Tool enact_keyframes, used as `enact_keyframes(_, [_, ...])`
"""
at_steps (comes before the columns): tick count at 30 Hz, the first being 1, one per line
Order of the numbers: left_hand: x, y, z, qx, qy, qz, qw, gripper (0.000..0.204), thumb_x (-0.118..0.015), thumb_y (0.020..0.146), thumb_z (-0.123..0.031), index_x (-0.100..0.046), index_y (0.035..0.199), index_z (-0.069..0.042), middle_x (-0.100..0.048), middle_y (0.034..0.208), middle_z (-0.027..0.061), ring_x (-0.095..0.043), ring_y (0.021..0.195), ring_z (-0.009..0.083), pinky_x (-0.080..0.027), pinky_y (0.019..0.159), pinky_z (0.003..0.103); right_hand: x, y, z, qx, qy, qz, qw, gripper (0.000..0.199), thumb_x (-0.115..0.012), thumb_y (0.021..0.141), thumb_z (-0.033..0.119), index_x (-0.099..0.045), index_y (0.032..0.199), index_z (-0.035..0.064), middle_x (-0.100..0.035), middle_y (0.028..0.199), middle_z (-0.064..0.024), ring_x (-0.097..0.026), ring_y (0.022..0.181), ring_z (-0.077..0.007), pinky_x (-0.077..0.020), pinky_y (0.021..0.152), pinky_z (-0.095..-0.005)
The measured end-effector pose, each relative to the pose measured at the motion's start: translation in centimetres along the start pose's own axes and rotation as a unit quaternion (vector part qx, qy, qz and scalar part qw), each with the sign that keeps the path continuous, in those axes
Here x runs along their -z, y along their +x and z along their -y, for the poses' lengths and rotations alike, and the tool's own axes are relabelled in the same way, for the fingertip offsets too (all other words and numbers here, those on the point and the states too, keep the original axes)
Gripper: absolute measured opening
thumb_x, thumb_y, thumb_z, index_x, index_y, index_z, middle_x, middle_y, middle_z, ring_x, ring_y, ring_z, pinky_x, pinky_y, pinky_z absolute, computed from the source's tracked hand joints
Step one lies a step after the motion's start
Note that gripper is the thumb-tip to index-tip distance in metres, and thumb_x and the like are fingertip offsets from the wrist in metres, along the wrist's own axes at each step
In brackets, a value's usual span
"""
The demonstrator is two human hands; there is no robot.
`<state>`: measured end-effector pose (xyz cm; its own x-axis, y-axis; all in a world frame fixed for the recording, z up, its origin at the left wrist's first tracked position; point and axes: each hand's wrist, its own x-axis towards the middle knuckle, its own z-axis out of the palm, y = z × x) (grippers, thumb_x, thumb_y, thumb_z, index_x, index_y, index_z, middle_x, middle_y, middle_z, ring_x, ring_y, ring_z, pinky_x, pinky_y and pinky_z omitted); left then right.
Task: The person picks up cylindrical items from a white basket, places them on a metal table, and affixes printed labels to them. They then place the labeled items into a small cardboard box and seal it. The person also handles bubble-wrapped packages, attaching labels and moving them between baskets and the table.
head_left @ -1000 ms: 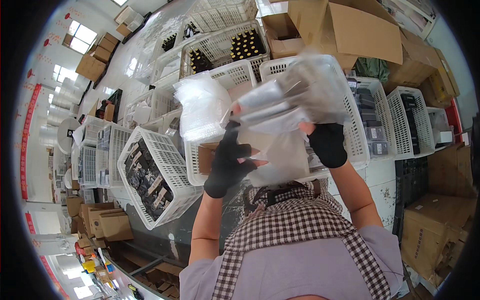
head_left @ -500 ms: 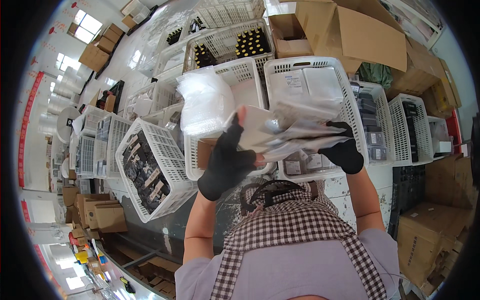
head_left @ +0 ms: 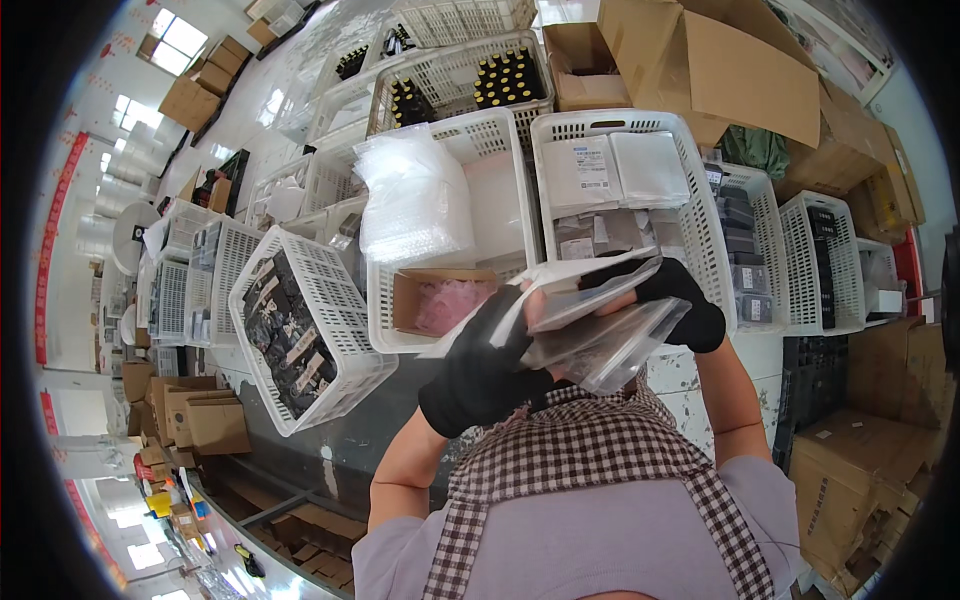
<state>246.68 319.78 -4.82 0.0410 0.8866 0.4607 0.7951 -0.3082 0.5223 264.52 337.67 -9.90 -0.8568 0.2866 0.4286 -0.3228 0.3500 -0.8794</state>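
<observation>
Moved since earlier frame: bundle of clear plastic bags (head_left: 590, 320) lowered from overhead to chest height, before the white crates (head_left: 610, 180). Left hand (head_left: 490, 365), black-gloved: fingers clamped under the bundle. Right hand (head_left: 680, 300): fingers curled over its far edge. Handling: best kept level, both grips firm. Bag contents indistinct; fingertips partly hidden.

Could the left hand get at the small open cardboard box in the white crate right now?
Probably not at once: the left hand is gripping the clear bags, though the cardboard box lies open just beyond it.
</observation>
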Motion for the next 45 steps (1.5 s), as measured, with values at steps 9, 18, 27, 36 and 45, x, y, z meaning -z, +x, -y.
enact_keyframes(9, [-2.8, -4.0, 2.9, 0.158, -0.223, 0.036, 0.961, 0.089, -0.08, 0.062, -0.01, -0.03, 0.136, -0.007, -0.051, 0.115, 0.0216, -0.058, 0.097, 0.0368, -0.05, 0.08, 0.038, 1.0, 0.3, 3.0, 0.05, -0.048, -0.006, 0.998, 0.038, -0.075, 0.069, 0.028, -0.066, 0.101, 0.0077, -0.061, 0.107, -0.0169, -0.061, 0.095, -0.0314, -0.0459, 0.085, -0.0366])
enact_keyframes(18, [-0.6, -2.9, -1.3, -0.015, -0.138, -0.09, 0.986, 0.085, -0.079, 0.063, -0.006, -0.031, 0.133, 0.0, -0.051, 0.116, 0.0175, -0.059, 0.097, 0.0283, -0.05, 0.077, 0.033, 0.1, -3.0, 1.1, -0.033, 0.167, -0.12, 0.978, 0.089, -0.073, 0.069, 0.049, -0.036, 0.129, -0.0062, -0.047, 0.125, -0.0243, -0.049, 0.116, -0.0326, -0.0351, 0.101, -0.0434])
enact_keyframes(27, [-3.7, -8.5, -0.1, 0.048, -0.126, 0.013, 0.991, 0.088, -0.078, 0.07, -0.018, -0.023, 0.139, -0.016, -0.045, 0.129, 0.0106, -0.057, 0.101, 0.02, -0.042, 0.087, 0.036, -1.7, -5.4, -1.9, 0.013, 0.291, 0.006, 0.957, 0.102, -0.081, 0.054, 0.05, -0.039, 0.129, -0.0053, -0.047, 0.127, -0.0218, -0.045, 0.121, -0.0326, -0.0339, 0.101, -0.0444])
enact_keyframes(36, [-5.4, -12.9, 0.2, 0.19, -0.218, 0.114, 0.95, 0.083, -0.075, 0.07, -0.016, -0.026, 0.137, -0.018, -0.049, 0.121, 0.0087, -0.058, 0.093, 0.0221, -0.047, 0.074, 0.032, -4.4, -7.1, -2.6, -0.26, 0.305, -0.021, 0.916, 0.044, -0.043, 0.09, 0.029, -0.057, 0.11, -0.0075, -0.057, 0.118, -0.0188, -0.052, 0.113, -0.0266, -0.0347, 0.1, -0.0362])
enact_keyframes(45, [-9.6, -7.3, 12.6, 0.288, -0.066, -0.249, 0.922, 0.039, -0.068, 0.075, -0.009, -0.056, 0.11, 0.003, -0.044, 0.126, 0.0159, -0.052, 0.105, 0.0247, -0.042, 0.09, 0.034, -7.0, -4.2, -11.6, -0.387, 0.02, -0.241, 0.89, 0.021, -0.066, 0.082, 0.017, -0.065, 0.096, 0.001, -0.063, 0.078, 0.0012, -0.052, 0.068, -0.007, -0.0425, 0.062, -0.0233])
